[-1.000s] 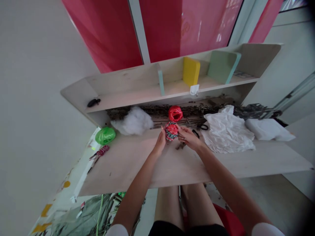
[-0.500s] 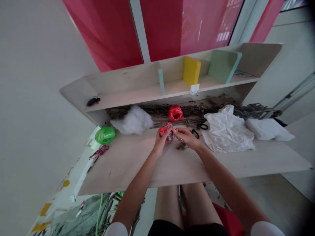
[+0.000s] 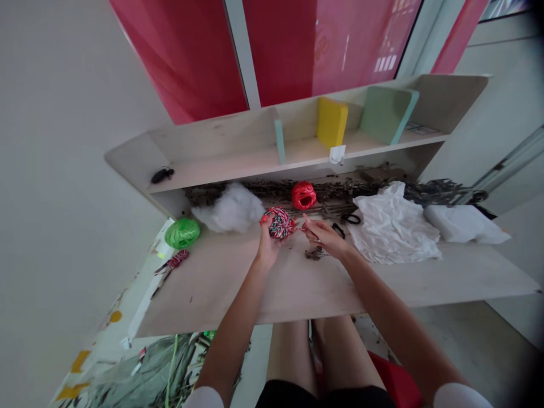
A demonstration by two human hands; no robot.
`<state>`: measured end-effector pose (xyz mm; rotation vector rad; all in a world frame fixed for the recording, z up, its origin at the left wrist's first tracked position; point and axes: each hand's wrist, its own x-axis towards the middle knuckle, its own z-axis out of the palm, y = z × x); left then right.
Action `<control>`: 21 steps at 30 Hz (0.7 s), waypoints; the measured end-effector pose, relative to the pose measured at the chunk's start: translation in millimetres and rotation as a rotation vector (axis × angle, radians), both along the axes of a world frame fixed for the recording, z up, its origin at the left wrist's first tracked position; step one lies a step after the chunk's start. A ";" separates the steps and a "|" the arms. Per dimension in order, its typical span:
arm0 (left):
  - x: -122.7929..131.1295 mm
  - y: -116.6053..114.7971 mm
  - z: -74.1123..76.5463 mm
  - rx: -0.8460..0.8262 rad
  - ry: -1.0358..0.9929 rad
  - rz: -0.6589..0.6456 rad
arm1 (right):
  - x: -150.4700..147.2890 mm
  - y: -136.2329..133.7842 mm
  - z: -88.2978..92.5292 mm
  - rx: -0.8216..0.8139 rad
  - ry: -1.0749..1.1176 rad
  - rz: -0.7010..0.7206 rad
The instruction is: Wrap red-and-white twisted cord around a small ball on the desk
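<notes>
The left hand (image 3: pixel 268 250) was closed around the underside of a ball of red, white and green twine (image 3: pixel 279 223), its fingers cupped up the side, and held the ball above the desk (image 3: pixel 340 294) near its back edge. The right hand (image 3: pixel 323 238) was just beside the ball, with thumb and fingertips drawn together toward it. A thin strand appeared to run between ball and hand, but a pinch on it could not be confirmed.

Behind the held ball, a red raffia ball (image 3: pixel 303 195) sat among dried twigs (image 3: pixel 344 190) along the back edge. Further left lay white stuffing (image 3: pixel 229 208), then a green raffia ball (image 3: pixel 182 233) at the left edge. Black-handled scissors (image 3: pixel 351 219) lay just beyond the right hand, next to a crumpled white cloth (image 3: pixel 393 224). A folded white sheet (image 3: pixel 463 224) lay toward the right end of the desk.
</notes>
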<state>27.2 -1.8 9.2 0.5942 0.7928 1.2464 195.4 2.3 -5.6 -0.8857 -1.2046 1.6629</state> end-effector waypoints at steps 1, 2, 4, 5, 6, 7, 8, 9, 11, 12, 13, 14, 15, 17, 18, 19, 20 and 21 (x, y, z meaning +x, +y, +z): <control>0.1 -0.1 0.1 -0.007 -0.002 0.007 | -0.5 -0.4 0.1 0.005 -0.020 0.000; 0.1 -0.1 0.2 -0.016 -0.002 0.018 | -1.1 -1.0 0.4 0.011 -0.047 0.002; 0.1 0.2 -0.2 -0.029 0.000 0.030 | -2.2 -2.6 1.5 0.027 -0.110 0.012; 0.1 0.6 -0.6 -0.030 0.003 0.028 | -2.7 -3.4 2.2 0.033 -0.145 0.017; 0.1 0.9 -1.1 -0.027 0.008 0.022 | -3.2 -4.2 3.0 0.039 -0.178 0.023; 0.0 1.4 -1.7 -0.022 0.014 0.013 | -3.6 -4.8 3.8 0.046 -0.206 0.029; -0.2 1.8 -2.2 -0.016 0.018 0.004 | -4.0 -5.3 4.5 0.055 -0.228 0.034; -0.3 2.1 -2.6 -0.011 0.020 -0.003 | -4.2 -5.6 5.0 0.063 -0.245 0.040; -0.6 2.3 -2.8 0.000 0.019 -0.023 | -4.5 -5.7 4.8 0.086 -0.265 0.049; -0.7 2.2 -2.5 0.002 0.017 -0.033 | -4.6 -5.5 4.2 0.099 -0.274 0.054; -0.6 1.9 -2.0 0.002 0.014 -0.041 | -4.7 -5.3 3.2 0.109 -0.281 0.061; -0.5 1.5 -1.3 0.002 0.012 -0.043 | -4.7 -5.1 2.1 0.118 -0.287 0.071; -0.2 1.0 -0.5 0.002 0.011 -0.039 | -4.8 -5.1 0.9 0.127 -0.292 0.083; 0.7 0.1 1.0 0.004 0.006 -0.032 | -4.8 -5.3 -0.7 0.137 -0.297 0.106; 1.1 -0.2 1.6 0.003 0.002 -0.032 | -4.7 -5.7 -1.0 0.140 -0.294 0.113; 1.3 -0.3 1.9 -0.003 -0.002 -0.033 | -4.5 -6.0 -0.9 0.139 -0.286 0.118; 1.4 -0.2 1.9 -0.014 -0.006 -0.037 | -4.2 -6.3 -0.6 0.136 -0.274 0.120; 1.2 0.1 1.6 -0.028 -0.010 -0.040 | -3.7 -6.4 -0.1 0.128 -0.258 0.120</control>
